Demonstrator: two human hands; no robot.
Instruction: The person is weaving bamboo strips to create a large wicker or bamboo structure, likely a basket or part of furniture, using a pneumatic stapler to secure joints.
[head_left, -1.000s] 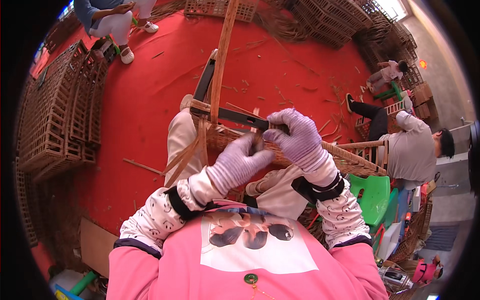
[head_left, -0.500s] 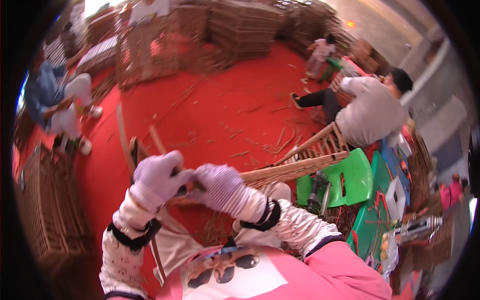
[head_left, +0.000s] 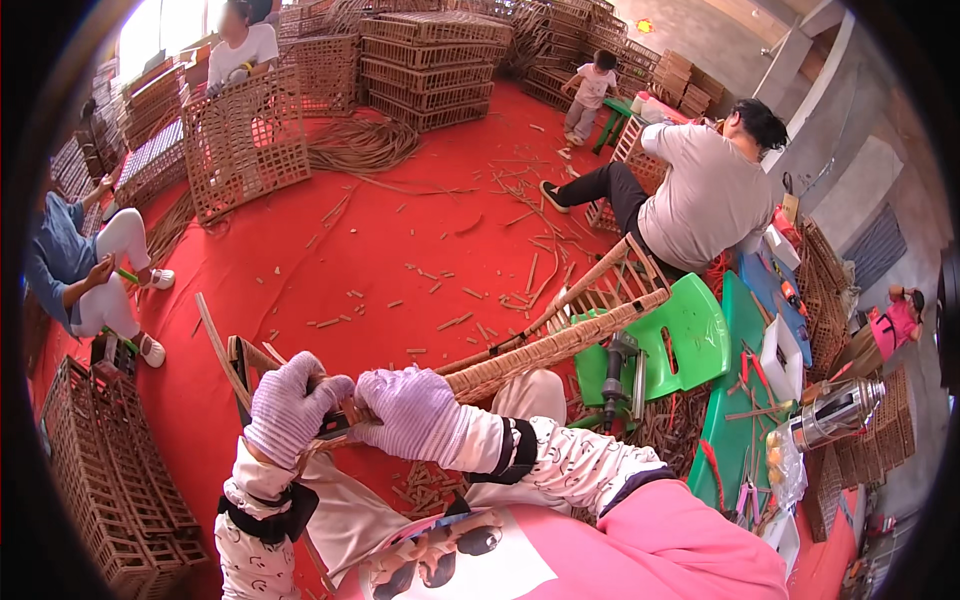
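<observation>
A long woven wicker frame (head_left: 560, 345) stretches across in front of me, its wrapped rim running from my hands to the upper right. My left hand (head_left: 290, 408), in a lilac striped glove, is closed at the frame's left end, gripping a tan rattan strip (head_left: 222, 352) whose loose end sticks up beyond the fingers. Close beside it my right hand (head_left: 412, 415), gloved alike, has its fingers pinched at the rim, thumb side toward the left hand. What lies exactly between the right fingertips is mostly hidden.
At right, a green plastic chair (head_left: 690, 340) carries a power drill (head_left: 618, 375). Beside it a green table (head_left: 722, 440) holds tools, a white tray (head_left: 782, 358) and a metal flask (head_left: 835, 412). Several people sit or stand around; cut strips litter the red floor (head_left: 400, 250).
The whole view has shifted and sharpened. Both hands stay close together at the frame's left end, with the left fingers drawn in a little toward the right hand.
</observation>
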